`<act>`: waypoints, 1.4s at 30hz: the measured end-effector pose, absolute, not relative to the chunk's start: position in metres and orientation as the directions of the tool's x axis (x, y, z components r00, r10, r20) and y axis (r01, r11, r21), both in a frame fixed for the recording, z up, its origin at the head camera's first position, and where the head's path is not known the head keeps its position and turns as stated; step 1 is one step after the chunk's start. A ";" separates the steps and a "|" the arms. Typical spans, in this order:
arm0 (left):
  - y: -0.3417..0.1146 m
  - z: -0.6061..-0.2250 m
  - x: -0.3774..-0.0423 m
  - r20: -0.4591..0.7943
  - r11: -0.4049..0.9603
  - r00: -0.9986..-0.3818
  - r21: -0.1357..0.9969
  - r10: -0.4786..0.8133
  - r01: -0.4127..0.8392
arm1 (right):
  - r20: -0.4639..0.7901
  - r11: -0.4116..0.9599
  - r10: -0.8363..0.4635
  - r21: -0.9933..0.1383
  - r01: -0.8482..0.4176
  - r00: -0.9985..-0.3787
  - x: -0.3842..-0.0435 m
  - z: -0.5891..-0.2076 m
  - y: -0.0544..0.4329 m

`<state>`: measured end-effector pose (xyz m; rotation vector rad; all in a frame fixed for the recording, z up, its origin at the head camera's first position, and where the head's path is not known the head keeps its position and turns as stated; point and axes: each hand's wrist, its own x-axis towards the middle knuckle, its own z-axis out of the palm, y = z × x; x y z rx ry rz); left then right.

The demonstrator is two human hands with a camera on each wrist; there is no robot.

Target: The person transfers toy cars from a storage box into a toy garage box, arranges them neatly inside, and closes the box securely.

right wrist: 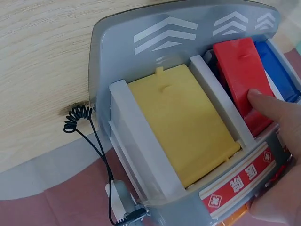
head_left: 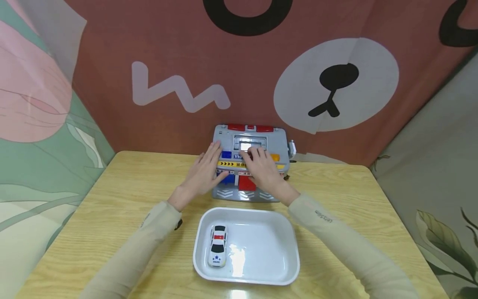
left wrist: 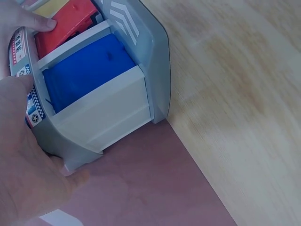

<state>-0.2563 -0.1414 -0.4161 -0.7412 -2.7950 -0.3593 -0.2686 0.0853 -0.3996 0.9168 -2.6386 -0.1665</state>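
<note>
A grey toy garage (head_left: 276,141) stands at the back of the table, with blue (left wrist: 89,68), red (right wrist: 244,80) and yellow (right wrist: 183,122) doors on its front. My left hand (head_left: 201,174) holds the garage's left end, fingers over the side and thumb towards the front. My right hand (head_left: 267,172) lies over the roof's front edge. Its thumb (right wrist: 263,101) presses the red door, which stands tilted outward; its other fingers bend onto the roof near an orange button (head_left: 275,157). What lies behind the red door is mostly hidden.
In front of the garage is a white tray (head_left: 265,245) with a toy police car (head_left: 218,247) at its left. A coiled black cord (right wrist: 77,117) hangs at the garage's side. A printed cloth (head_left: 179,133) rises behind the table (head_left: 347,216).
</note>
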 end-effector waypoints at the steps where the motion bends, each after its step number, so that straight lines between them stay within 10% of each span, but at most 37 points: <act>1: -0.141 -0.416 -0.256 0.280 0.841 -0.846 0.178 0.454 0.510 | 0.285 0.786 -0.618 0.222 -0.576 -0.733 -0.269 -0.400 0.085; 27: -0.139 -0.419 -0.257 0.288 0.838 -0.850 0.208 0.440 0.504 | 0.268 0.826 -0.553 0.302 -0.476 -0.789 -0.268 -0.408 0.078; 42: -0.144 -0.417 -0.253 0.320 0.807 -0.831 0.246 0.455 0.537 | 0.293 0.779 -0.620 0.121 -0.616 -0.728 -0.257 -0.394 0.086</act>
